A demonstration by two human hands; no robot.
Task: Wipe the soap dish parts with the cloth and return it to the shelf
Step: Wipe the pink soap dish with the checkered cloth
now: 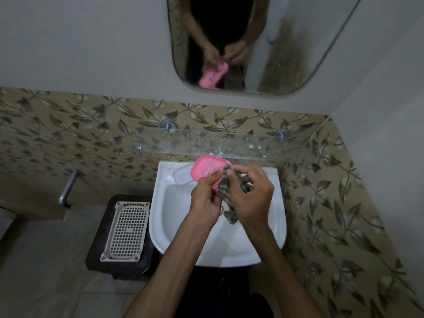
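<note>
While the left hand [205,198] grips the pink soap dish [206,169] over the sink [220,251], the right hand [250,198] pinches the patterned cloth [226,191] against it, below the glass shelf [229,145]

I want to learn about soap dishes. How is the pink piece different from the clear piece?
The pink piece is bright and solid-coloured; the clear piece is see-through. The pink piece is held up in the left hand and touched by the cloth in the right hand; the clear piece lies on the sink, untouched. The pink piece has holes; none are visible in the clear one. Both look like plastic with rounded corners.
</note>
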